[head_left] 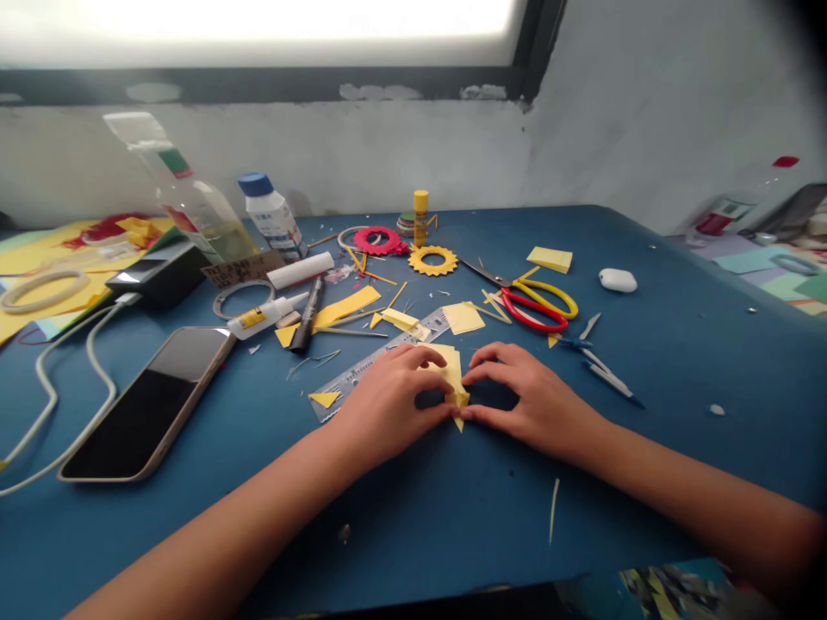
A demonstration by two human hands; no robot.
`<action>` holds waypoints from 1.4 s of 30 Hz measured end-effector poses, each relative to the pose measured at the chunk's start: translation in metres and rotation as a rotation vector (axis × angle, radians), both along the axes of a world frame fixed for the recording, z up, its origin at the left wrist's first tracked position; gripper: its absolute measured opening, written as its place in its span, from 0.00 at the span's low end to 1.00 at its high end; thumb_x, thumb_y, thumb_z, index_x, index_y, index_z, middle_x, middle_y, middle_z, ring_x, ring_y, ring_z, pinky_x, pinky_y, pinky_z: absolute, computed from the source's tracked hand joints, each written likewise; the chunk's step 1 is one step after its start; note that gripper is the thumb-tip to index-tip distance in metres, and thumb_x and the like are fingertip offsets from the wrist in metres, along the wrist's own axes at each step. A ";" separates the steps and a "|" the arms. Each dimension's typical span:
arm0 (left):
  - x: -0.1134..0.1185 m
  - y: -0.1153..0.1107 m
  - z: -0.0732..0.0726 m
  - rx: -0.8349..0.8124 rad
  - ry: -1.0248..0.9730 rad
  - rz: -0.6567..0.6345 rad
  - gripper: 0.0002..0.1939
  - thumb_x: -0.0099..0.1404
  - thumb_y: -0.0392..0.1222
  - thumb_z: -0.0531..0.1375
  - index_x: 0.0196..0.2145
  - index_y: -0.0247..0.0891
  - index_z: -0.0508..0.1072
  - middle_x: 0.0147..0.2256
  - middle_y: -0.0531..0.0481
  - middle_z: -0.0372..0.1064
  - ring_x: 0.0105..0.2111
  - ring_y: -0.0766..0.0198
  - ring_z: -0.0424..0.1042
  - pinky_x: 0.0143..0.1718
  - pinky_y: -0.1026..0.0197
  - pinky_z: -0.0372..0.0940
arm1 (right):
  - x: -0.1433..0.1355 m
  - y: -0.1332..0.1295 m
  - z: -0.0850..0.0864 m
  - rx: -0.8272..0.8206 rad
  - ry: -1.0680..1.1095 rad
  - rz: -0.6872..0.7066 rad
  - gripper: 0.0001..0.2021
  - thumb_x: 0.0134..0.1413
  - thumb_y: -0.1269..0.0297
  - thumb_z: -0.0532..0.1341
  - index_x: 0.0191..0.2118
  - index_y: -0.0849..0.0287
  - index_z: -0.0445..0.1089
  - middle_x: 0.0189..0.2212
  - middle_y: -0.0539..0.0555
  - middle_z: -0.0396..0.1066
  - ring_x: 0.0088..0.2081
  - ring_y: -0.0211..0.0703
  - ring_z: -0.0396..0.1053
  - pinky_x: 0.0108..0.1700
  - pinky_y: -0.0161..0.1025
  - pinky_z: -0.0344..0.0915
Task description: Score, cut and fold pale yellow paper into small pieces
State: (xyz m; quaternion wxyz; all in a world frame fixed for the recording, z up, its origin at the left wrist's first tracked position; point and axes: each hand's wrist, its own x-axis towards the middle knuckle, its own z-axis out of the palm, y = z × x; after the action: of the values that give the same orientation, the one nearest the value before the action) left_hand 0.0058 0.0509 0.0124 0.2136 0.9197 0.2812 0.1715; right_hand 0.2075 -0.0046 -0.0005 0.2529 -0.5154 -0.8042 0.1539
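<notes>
A piece of folded yellow paper (457,399) lies between my two hands near the middle of the blue table. My left hand (401,392) pinches its left side with thumb and finger. From the other side, my right hand (517,392) grips its right edge the same way. Behind the folded piece, a flat yellow paper (445,360) shows partly under my left fingers. A clear ruler (362,372) runs slantwise beside my left hand, with a small yellow triangle of paper (325,399) on its near end.
Scissors (533,306) with red and yellow handles and a compass (600,366) lie to the right. Leftward are a phone (152,405), a glue bottle (266,316) and a black marker (308,314). A yellow glue stick (420,217) and tall bottle (200,211) stand farther back.
</notes>
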 end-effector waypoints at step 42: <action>-0.007 0.008 -0.004 -0.085 -0.007 -0.076 0.06 0.63 0.37 0.59 0.36 0.40 0.76 0.35 0.50 0.70 0.36 0.63 0.70 0.37 0.62 0.63 | 0.024 0.021 0.012 -0.131 -0.004 0.356 0.10 0.59 0.68 0.56 0.39 0.55 0.75 0.40 0.55 0.70 0.41 0.41 0.67 0.44 0.39 0.65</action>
State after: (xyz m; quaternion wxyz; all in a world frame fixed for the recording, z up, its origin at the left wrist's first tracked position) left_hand -0.0016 0.0591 0.0083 0.2600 0.9192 0.2524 0.1542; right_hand 0.2311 0.0167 0.0118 0.1861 -0.3806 -0.8714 0.2472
